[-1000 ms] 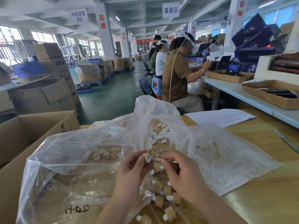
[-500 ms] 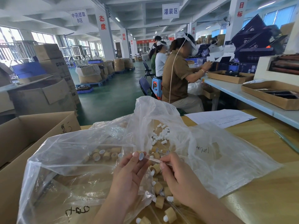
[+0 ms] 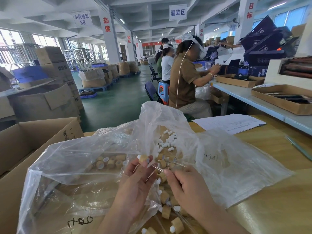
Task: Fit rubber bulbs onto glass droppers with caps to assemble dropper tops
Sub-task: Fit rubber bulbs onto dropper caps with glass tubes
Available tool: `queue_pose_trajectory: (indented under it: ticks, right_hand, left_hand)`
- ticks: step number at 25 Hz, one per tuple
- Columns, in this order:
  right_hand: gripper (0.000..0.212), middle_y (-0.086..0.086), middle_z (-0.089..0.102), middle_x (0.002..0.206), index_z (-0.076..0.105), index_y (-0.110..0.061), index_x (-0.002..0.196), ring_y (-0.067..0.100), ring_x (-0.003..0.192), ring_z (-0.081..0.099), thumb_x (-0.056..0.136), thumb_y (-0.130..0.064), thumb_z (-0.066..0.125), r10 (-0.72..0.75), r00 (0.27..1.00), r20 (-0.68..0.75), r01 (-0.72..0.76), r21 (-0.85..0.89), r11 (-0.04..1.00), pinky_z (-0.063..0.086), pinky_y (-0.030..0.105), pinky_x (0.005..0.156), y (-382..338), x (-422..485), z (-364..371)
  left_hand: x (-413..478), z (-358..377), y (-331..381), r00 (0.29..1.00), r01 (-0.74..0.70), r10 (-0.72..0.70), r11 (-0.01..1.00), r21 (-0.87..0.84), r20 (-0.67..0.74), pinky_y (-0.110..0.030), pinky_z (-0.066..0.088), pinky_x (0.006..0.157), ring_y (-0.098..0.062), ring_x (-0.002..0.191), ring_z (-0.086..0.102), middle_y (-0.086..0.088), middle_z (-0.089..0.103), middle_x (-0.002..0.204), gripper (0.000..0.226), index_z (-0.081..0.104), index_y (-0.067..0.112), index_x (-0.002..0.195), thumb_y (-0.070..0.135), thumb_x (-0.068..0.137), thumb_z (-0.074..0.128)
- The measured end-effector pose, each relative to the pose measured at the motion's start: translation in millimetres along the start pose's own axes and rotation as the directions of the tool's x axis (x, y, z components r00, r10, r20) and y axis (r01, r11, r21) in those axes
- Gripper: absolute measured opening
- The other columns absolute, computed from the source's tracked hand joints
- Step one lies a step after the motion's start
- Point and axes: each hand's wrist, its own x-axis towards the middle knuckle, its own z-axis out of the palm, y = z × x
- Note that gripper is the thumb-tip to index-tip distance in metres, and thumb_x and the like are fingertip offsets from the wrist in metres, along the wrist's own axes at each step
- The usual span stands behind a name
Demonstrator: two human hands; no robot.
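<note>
My left hand (image 3: 136, 183) pinches a tan wooden cap (image 3: 143, 158) with a white rubber bulb at its left end. A clear glass dropper tube (image 3: 157, 167) runs from the cap's open end to my right hand (image 3: 184, 188), which pinches the tube's other end. Both hands hover over a pile of finished tan caps with white bulbs (image 3: 166, 205). Loose white rubber bulbs (image 3: 166, 142) lie in a heap farther back. More bare tan caps (image 3: 109, 162) sit inside the clear plastic bag (image 3: 76, 166) on the left.
A wooden table (image 3: 270, 208) carries the bags. Open cardboard boxes (image 3: 25, 141) stand at the left. A printed paper sheet (image 3: 229, 123) lies at the back right, and a thin rod (image 3: 298, 146) near the right edge. Other people (image 3: 184, 76) sit working at a long bench behind.
The glass tube now sits in the cap. My left hand has turned the cap and lifted it slightly up and left; the right hand keeps its grip on the tube.
</note>
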Motion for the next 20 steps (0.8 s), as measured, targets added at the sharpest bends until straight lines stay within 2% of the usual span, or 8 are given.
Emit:
queue_pose_trajectory:
  ticks: [4, 6, 9, 11, 13, 15, 17, 20]
  right_hand:
    - [0.051, -0.010, 0.023, 0.040, 0.023, -0.037, 0.056, 0.019, 0.049, 0.043, 0.091, -0.071, 0.012, -0.010, 1.000, -0.004, 0.010, -0.004, 1.000, 0.030, 0.009, 0.067, -3, -1, 1]
    - [0.048, -0.009, 0.027, 0.039, 0.024, -0.037, 0.056, 0.019, 0.046, 0.040, 0.091, -0.069, 0.019, -0.001, 1.000, -0.009, 0.001, 0.020, 1.000, 0.028, 0.010, 0.066, -3, 1, 0]
    - [0.042, -0.016, 0.044, 0.048, 0.027, -0.039, 0.057, 0.015, 0.045, 0.036, 0.092, -0.062, 0.025, 0.000, 1.000, 0.005, 0.000, 0.052, 0.999, 0.027, 0.011, 0.067, -1, 2, 1]
    - [0.044, -0.014, 0.043, 0.048, 0.035, -0.038, 0.059, 0.017, 0.049, 0.039, 0.091, -0.067, 0.024, -0.013, 0.999, 0.033, 0.011, 0.067, 0.998, 0.032, 0.015, 0.073, 1, 1, 1]
    - [0.053, -0.012, 0.042, 0.047, 0.051, -0.033, 0.069, 0.015, 0.052, 0.044, 0.089, -0.071, 0.021, -0.027, 0.997, 0.067, 0.022, 0.076, 0.997, 0.035, 0.015, 0.082, 1, 1, 1]
    - [0.052, -0.015, 0.048, 0.050, 0.056, -0.032, 0.077, 0.008, 0.048, 0.047, 0.090, -0.069, 0.023, -0.005, 0.998, 0.065, -0.003, 0.117, 0.993, 0.038, 0.011, 0.069, 1, 4, -5]
    - [0.039, -0.015, 0.053, 0.052, 0.054, -0.034, 0.076, 0.007, 0.043, 0.049, 0.092, -0.060, 0.029, 0.048, 0.999, -0.009, -0.046, 0.140, 0.989, 0.038, 0.016, 0.045, 4, 13, -15]
    - [0.020, -0.005, 0.057, 0.056, 0.055, -0.030, 0.080, 0.010, 0.052, 0.056, 0.096, -0.035, 0.044, 0.187, 0.958, -0.218, -0.174, 0.079, 0.982, 0.046, 0.024, 0.046, 22, 25, -34]
  left_hand:
    - [-3, 4, -2, 0.999, -0.029, 0.028, 0.998, 0.049, 0.019, -0.034, 0.056, 0.070, -0.023, 0.075, 0.070, -0.009, 0.071, 0.084, 0.010, 0.070, 0.021, 0.075, 0.012, 0.073, 0.066]
    - [-2, 3, 1, 0.999, -0.025, 0.024, 0.999, 0.021, 0.048, -0.032, 0.058, 0.067, -0.024, 0.078, 0.070, -0.011, 0.071, 0.090, 0.010, 0.068, 0.016, 0.084, 0.016, 0.074, 0.066]
    - [-1, 1, 1, 0.997, 0.040, -0.040, 0.999, -0.003, 0.073, -0.035, 0.059, 0.074, -0.026, 0.088, 0.070, -0.014, 0.071, 0.102, 0.037, 0.065, 0.006, 0.105, 0.030, 0.077, 0.064]
    - [0, 1, -2, 0.998, 0.041, -0.042, 0.999, 0.010, 0.050, -0.034, 0.059, 0.071, -0.025, 0.087, 0.070, -0.014, 0.071, 0.098, 0.039, 0.066, 0.003, 0.104, 0.032, 0.079, 0.062]
    - [2, 1, 0, 0.999, 0.000, 0.000, 1.000, 0.004, -0.037, -0.029, 0.058, 0.062, -0.021, 0.077, 0.071, -0.011, 0.072, 0.087, 0.030, 0.069, 0.004, 0.093, 0.031, 0.080, 0.062]
    - [7, -4, 12, 0.985, -0.026, 0.016, 0.998, -0.055, -0.171, -0.026, 0.056, 0.056, -0.016, 0.064, 0.069, -0.008, 0.070, 0.075, 0.024, 0.067, 0.006, 0.084, 0.029, 0.084, 0.062]
    - [12, -15, 30, 0.954, -0.056, 0.005, 0.985, -0.163, -0.298, -0.022, 0.055, 0.052, -0.014, 0.054, 0.064, -0.005, 0.065, 0.069, 0.021, 0.062, 0.007, 0.083, 0.026, 0.090, 0.060]
    - [16, -30, 47, 0.908, -0.086, -0.017, 0.971, -0.225, -0.419, -0.018, 0.051, 0.046, -0.013, 0.045, 0.061, -0.004, 0.060, 0.063, 0.020, 0.055, 0.008, 0.079, 0.021, 0.094, 0.055]
